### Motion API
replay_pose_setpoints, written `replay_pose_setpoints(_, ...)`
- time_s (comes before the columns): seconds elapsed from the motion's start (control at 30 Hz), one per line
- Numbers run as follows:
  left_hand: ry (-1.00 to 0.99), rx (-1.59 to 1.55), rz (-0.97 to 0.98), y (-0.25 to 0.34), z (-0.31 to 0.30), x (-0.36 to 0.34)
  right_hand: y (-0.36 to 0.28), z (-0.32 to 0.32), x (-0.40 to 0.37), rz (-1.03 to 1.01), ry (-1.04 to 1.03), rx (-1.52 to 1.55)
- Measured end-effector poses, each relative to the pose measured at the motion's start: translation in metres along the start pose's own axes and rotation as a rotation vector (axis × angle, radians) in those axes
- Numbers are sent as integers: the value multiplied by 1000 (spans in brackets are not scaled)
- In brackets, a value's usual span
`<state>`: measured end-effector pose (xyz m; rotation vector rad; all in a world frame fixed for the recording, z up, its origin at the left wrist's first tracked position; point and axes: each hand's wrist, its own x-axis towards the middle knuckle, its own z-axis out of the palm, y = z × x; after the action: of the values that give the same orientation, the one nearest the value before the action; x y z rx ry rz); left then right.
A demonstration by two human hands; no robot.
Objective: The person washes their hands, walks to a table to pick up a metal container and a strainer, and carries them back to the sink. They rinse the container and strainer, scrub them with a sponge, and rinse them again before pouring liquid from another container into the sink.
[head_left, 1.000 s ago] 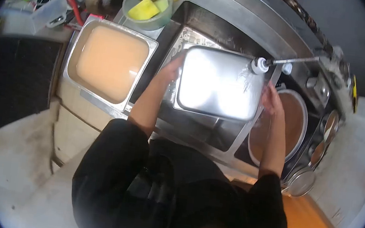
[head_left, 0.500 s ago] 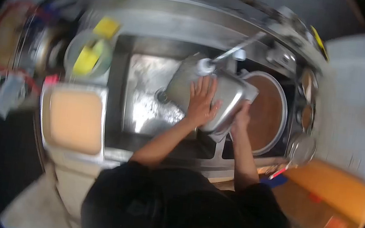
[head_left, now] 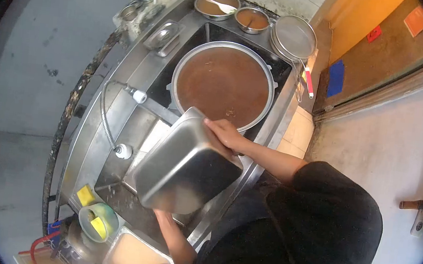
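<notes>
A deep rectangular stainless steel pan is tilted above the sink, its outer side and base turned up towards me. My right hand grips its edge at the upper right, thumb on the outside. At the lower end my left hand holds the pan, its fingers mostly hidden by the metal. Close to the pan's upper corner stands a large round pot of brown liquid. A sprayer head on a coiled metal hose hangs over the sink's far side.
Beyond the pot are two steel bowls of brown liquid and some round strainers. At bottom left stand a tub with yellow sponges and a tray of pale orange liquid. A metal lid lies on the back ledge.
My view has swung right towards the pot. The pan has been lifted and turned; my left hand moved from its flat face to its lower end, while my right hand stays on its edge.
</notes>
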<state>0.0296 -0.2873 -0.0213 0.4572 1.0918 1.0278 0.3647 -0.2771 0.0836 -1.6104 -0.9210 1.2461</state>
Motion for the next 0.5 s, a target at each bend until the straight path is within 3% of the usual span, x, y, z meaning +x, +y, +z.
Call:
replay_pose_setpoints(0.07, 56, 130, 141, 2, 17, -34, -2, -18, 4, -88, -80, 4)
replay_pose_setpoints(0.13, 66, 214, 269, 17, 57, -68, -11, -41, 18, -701, -123, -132)
replay_pose_setpoints(0.17, 15, -10, 148, 34, 83, -88, -18, -58, 23, -692, -130, -122)
replay_pose_setpoints(0.2, 33, 11, 139, 45, 107, -105, -40, -73, 20, -859, -207, -107)
replay_pose_setpoints(0.23, 45, -168, -26, 51, 131, -114, -55, -90, 22, -1038, -279, -98)
replay_pose_setpoints(0.27, 48, -356, -185, 50, 150, -115, -59, -107, 25, -1044, -278, -91)
replay_pose_setpoints(0.3, 18, -258, -153, 32, 133, -103, -60, -120, 25, -1041, -258, -18)
replay_pose_setpoints(0.37, -76, -207, -231, 18, 156, -97, -53, -157, 33, -1030, -225, 40)
replay_pose_setpoints(0.47, -26, -47, -315, -15, 175, -73, -18, -247, 51, -961, 504, -384)
replay_pose_setpoints(0.5, 43, 91, -183, -29, 180, -66, -2, -280, 48, -628, 766, -449)
